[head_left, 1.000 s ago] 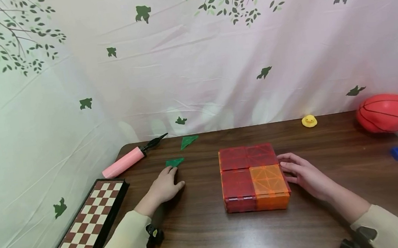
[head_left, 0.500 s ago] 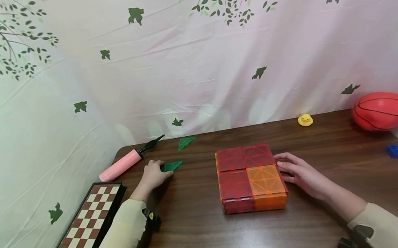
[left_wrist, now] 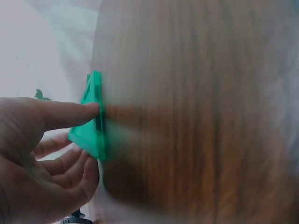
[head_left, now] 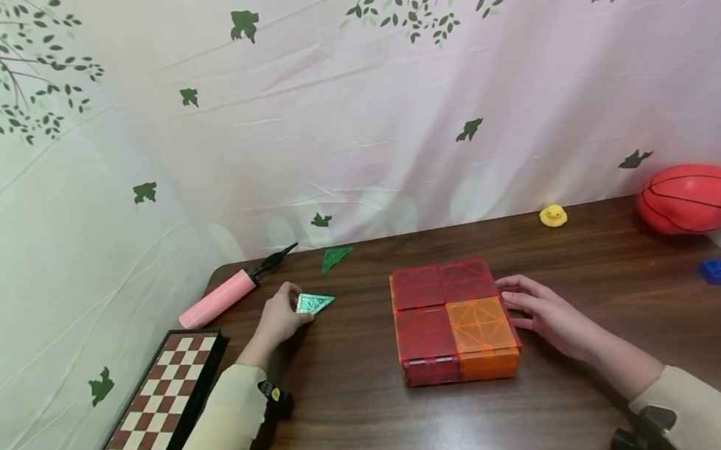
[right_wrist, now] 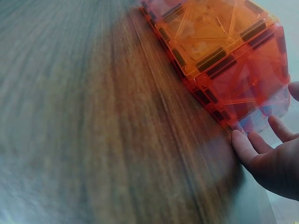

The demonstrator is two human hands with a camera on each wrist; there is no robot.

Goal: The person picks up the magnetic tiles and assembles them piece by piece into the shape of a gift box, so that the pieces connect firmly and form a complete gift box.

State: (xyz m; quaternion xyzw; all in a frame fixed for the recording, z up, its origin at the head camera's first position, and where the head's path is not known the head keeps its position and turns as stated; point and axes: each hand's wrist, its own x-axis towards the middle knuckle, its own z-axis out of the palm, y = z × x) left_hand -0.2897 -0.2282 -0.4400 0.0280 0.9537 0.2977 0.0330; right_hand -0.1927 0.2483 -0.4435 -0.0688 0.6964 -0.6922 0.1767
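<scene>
My left hand (head_left: pixel 278 320) pinches a green triangular magnetic tile (head_left: pixel 313 304) between thumb and fingers, left of centre in the head view. In the left wrist view the tile (left_wrist: pixel 88 133) is seen almost edge-on, tilted up close over the wood. A second green triangular tile (head_left: pixel 336 258) lies flat farther back. At centre stands a square, low box of see-through magnetic tiles (head_left: pixel 425 333), red with one orange quarter. Along its right side rest the relaxed fingertips of my right hand (head_left: pixel 547 315); the right wrist view shows them right at its lower edge.
A folded chessboard (head_left: pixel 157 408) lies on the left of the table (head_left: pixel 351 434), with a pink hand pump (head_left: pixel 218 300) behind it. Toward the back right are a yellow rubber duck (head_left: pixel 553 215), a partly deflated red ball (head_left: pixel 689 198) and a blue toy brick (head_left: pixel 720 271).
The left hand has moved left around the nearer green tile, taken hold of it and tilted it up, its face now catching light. The right hand has stayed beside the box.
</scene>
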